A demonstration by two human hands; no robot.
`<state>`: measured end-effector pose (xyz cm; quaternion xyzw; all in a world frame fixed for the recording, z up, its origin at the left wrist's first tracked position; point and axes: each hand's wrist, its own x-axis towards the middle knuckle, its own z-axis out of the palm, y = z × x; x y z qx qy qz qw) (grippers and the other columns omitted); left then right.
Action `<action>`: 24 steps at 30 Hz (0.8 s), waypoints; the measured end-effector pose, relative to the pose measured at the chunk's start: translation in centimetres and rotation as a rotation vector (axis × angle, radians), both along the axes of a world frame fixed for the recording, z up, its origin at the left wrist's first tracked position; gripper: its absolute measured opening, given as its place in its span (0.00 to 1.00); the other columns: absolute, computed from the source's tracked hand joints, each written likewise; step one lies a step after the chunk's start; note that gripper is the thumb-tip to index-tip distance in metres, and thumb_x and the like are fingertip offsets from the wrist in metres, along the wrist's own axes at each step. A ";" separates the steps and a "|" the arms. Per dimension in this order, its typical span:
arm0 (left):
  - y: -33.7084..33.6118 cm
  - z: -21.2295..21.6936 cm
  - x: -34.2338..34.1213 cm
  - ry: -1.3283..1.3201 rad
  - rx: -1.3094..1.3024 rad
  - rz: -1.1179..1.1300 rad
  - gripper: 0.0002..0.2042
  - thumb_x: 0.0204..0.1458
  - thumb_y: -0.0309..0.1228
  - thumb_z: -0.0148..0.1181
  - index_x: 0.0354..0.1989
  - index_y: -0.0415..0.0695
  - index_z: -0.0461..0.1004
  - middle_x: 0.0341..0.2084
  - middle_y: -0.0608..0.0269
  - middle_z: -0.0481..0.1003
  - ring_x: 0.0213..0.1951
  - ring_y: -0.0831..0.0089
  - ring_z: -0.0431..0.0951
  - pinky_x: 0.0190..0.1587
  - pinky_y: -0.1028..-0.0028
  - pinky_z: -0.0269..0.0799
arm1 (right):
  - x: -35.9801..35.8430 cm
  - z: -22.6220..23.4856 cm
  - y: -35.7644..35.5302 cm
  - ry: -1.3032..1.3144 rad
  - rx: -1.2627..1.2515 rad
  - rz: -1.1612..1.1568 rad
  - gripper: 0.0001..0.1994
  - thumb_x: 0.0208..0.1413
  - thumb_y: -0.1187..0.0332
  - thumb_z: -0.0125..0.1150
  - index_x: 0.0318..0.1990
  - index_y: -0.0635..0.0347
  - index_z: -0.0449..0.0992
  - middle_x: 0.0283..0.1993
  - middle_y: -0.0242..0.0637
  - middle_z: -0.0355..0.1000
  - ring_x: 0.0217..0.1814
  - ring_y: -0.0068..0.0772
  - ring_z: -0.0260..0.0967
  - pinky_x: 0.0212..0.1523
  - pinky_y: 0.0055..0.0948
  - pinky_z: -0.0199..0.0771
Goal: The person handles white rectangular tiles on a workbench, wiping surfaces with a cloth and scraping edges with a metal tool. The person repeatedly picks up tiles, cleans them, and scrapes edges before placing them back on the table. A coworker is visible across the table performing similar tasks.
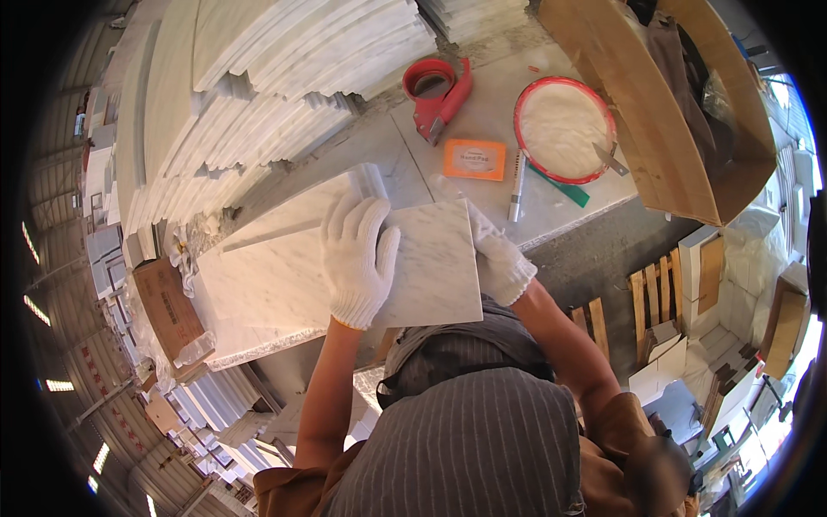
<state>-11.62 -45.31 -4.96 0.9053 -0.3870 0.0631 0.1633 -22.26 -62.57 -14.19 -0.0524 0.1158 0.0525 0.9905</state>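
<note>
A white marble tile with grey veining lies in front of me at a slight slant, its near right corner jutting past the bench's edge. My left hand, in a white knitted glove, rests flat on its face with fingers stretched and thumb apart. At the tile's right edge is my right hand, gloved too, gripping that edge; its fingers are partly hidden by the tile. Further marble tiles show beneath and behind the first one.
Tall stacks of marble slabs rise at the back left. Behind the tile are a red tape dispenser, an orange box, a marker, a red-rimmed tub of pale paste with a scraper, and a cardboard box. Wooden pallets stand right.
</note>
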 end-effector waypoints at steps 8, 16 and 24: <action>-0.1 0.2 -0.2 0.000 0.019 0.013 0.17 0.56 0.32 0.63 0.54 0.44 0.74 0.51 0.58 0.75 0.60 0.50 0.69 0.65 0.50 0.62 | -0.3 0.4 0.5 0.123 0.021 0.144 0.27 0.66 0.57 0.61 0.67 0.61 0.66 0.66 0.37 0.70 0.63 0.34 0.71 0.64 0.36 0.74; -0.1 0.3 0.0 0.012 0.012 -0.002 0.17 0.56 0.31 0.63 0.54 0.44 0.73 0.52 0.58 0.75 0.60 0.49 0.69 0.65 0.50 0.61 | -1.4 -2.4 0.4 -0.124 -0.894 0.187 0.20 0.65 0.67 0.58 0.63 0.61 0.70 0.52 0.39 0.78 0.48 0.32 0.76 0.49 0.34 0.79; 0.2 -0.1 0.0 0.034 -0.003 0.012 0.18 0.55 0.31 0.64 0.54 0.44 0.73 0.52 0.57 0.74 0.60 0.49 0.69 0.66 0.49 0.61 | -1.9 -2.0 -0.7 -0.038 0.254 0.323 0.11 0.65 0.72 0.55 0.53 0.58 0.74 0.28 0.24 0.67 0.15 0.10 0.54 0.13 0.14 0.53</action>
